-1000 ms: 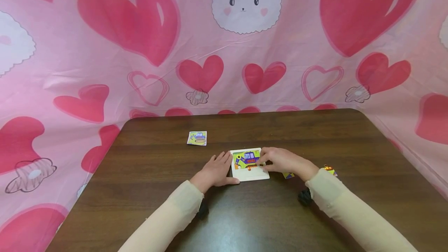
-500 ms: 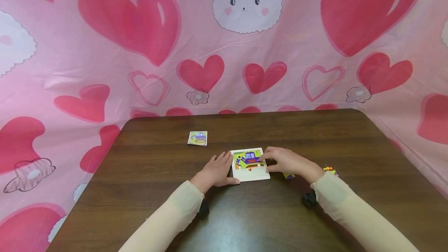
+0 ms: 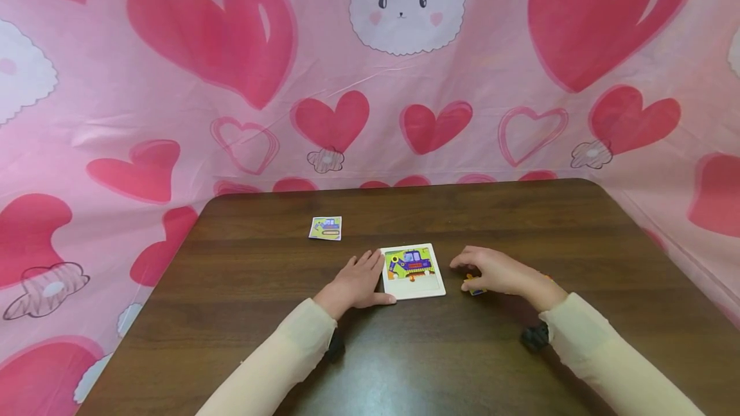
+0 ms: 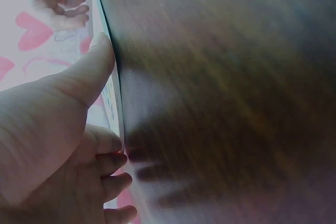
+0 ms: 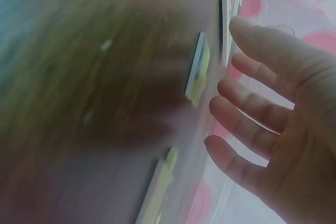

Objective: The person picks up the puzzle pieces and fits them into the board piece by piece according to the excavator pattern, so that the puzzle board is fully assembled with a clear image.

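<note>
A white jigsaw tray (image 3: 426, 284) lies mid-table. Joined pieces showing a blue digger (image 3: 414, 260) fill its upper part, and its lower strip is bare. My left hand (image 3: 361, 281) rests along the tray's left side, with fingers straight and thumb at the lower corner; in the left wrist view the thumb touches the tray's edge. To the right of the tray, my right hand (image 3: 494, 269) hovers over a loose puzzle piece (image 3: 477, 291), fingers loosely bent and nothing between them. The right wrist view shows that piece (image 5: 198, 72) on the table, apart from the fingers.
A small picture card (image 3: 325, 228) with a similar digger lies behind and left of the tray. Another loose puzzle piece (image 5: 157, 192) lies farther right, mostly behind the right forearm in the head view. A pink heart-print cloth (image 3: 370, 140) hangs behind the brown table (image 3: 405, 364).
My right hand has let go of a piece at the tray's right side and moved right, over the loose piece. The left hand has stayed in place.
</note>
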`<state>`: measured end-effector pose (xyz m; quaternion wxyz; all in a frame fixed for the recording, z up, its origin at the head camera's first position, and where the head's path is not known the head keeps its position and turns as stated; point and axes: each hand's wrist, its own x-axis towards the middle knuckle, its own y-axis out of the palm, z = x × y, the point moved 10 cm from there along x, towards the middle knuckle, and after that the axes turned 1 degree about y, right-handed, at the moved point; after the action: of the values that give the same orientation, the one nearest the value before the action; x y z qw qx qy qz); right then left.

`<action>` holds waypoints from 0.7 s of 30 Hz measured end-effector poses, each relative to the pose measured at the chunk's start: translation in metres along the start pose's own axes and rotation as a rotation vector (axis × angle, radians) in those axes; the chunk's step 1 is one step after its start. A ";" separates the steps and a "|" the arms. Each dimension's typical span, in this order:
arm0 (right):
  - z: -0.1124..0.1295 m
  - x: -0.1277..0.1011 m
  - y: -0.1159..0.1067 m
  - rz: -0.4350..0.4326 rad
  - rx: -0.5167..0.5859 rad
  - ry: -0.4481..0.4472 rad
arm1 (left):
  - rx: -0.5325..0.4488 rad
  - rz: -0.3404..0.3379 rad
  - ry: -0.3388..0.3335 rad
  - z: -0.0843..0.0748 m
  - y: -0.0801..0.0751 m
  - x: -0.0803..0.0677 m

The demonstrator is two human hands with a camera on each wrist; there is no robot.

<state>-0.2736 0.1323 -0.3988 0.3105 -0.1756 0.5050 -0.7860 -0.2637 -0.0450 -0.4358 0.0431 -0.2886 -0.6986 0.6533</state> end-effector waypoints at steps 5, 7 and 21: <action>-0.006 -0.009 -0.001 0.005 -0.003 -0.008 | -0.001 -0.001 -0.001 0.000 0.000 0.000; -0.008 -0.012 -0.002 -0.002 -0.013 -0.012 | 0.000 -0.002 0.000 0.000 -0.001 -0.001; -0.022 -0.031 -0.006 -0.026 -0.046 0.030 | 0.012 -0.008 0.005 -0.001 -0.002 -0.001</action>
<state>-0.2654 0.1699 -0.4013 0.2887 -0.1775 0.5251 -0.7806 -0.2631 -0.0446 -0.4336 0.0491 -0.2874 -0.6958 0.6564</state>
